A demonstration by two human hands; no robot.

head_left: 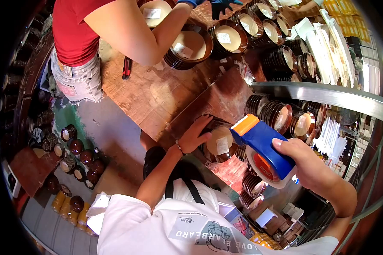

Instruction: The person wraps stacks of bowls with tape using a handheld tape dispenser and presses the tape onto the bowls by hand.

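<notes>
My right hand (308,163) is closed around a blue tape dispenser (266,142) with an orange toothed cutter and a roll of tape in it. The dispenser is held up over the right side of the table, partly covering the bowls behind it. My left hand (193,137), with a bracelet at its wrist, grips the edge of a stack of brown-rimmed bowls (221,146). Its thumb and fingers are spread along the rim. The top bowl has a cream inside with a white label in it.
A person in a red top (78,25) leans over the table (157,97), one blue glove (223,6) visible. A red-and-black cutter (127,68) lies near them. More bowl stacks (189,46) stand at the back. A metal rail (323,93) runs along the right.
</notes>
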